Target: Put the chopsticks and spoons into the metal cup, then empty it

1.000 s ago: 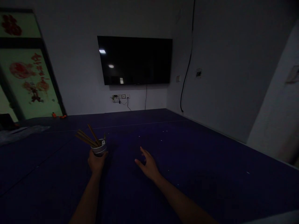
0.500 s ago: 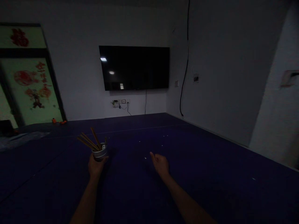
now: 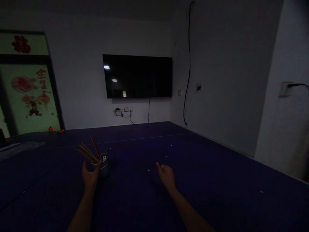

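Observation:
A grey metal-looking cup [image 3: 104, 170] stands on the dark blue-purple surface, left of centre. Several brown wooden sticks, perhaps chopsticks [image 3: 87, 152], lean out of it to the left, and a small pale item [image 3: 104, 158] shows at its rim. My left hand [image 3: 90, 177] is at the cup's left side, thumb and fingers apart in a U; whether it still touches the cup is hard to see. My right hand [image 3: 167, 176] hovers or rests over the surface with fingers curled and thumb pointing forward. What it holds, if anything, is hidden.
Small white bits [image 3: 148, 170] lie scattered on the surface [image 3: 135, 199]. A clear plastic sheet [image 3: 21, 149] and orange objects [image 3: 51, 129] are at the far left. A television [image 3: 138, 77] hangs on the back wall above sockets [image 3: 124, 110]. A black cable [image 3: 187, 93] runs down the right wall.
My left hand has slid left and loosened from around the cup, which stays standing. My right hand keeps its curled shape. The view has tilted up and turned slightly right.

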`<state>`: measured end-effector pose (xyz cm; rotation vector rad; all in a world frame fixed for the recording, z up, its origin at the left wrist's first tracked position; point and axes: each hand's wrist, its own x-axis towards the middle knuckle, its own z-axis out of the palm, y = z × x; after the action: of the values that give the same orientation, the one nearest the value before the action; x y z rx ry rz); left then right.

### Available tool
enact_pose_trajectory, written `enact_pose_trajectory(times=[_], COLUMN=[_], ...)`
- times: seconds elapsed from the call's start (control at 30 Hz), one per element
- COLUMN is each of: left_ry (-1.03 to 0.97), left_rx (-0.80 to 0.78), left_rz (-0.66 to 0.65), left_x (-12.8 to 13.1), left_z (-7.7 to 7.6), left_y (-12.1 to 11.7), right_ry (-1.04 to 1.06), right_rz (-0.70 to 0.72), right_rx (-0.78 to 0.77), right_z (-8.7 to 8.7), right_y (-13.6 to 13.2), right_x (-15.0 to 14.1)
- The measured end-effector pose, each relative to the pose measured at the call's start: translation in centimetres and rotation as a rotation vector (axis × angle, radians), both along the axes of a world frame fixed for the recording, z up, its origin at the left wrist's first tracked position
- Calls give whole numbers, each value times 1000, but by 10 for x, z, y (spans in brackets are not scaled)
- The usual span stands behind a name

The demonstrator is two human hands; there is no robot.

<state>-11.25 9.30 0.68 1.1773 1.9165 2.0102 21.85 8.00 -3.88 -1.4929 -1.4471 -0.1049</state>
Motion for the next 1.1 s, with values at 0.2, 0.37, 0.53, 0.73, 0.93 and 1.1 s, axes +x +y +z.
enact_pose_trajectory(times=[0.2, 0.37, 0.53, 0.73, 0.93, 1.1], left_ry=[-243, -346, -264, -260, -218, -240], left_rx=[79, 125, 18, 51, 28, 4], left_rz=[-55, -120, -283, -328, -291, -317], left_x=[-19, -30, -30, -20, -17, -21], left_z=[14, 43, 67, 68, 61, 52], left_y=[3, 7, 13, 20, 25, 33], right_ry=[-15, 8, 34, 16, 26, 36], right_rz=[-18, -2, 19, 9, 3, 19], right_rx=[-14, -6, -11, -5, 13, 14], right_z=[0, 0, -2, -3, -3, -4], right_y=[-1, -1, 0, 0, 0, 2], right_x=[-1, -1, 1, 1, 3, 3])
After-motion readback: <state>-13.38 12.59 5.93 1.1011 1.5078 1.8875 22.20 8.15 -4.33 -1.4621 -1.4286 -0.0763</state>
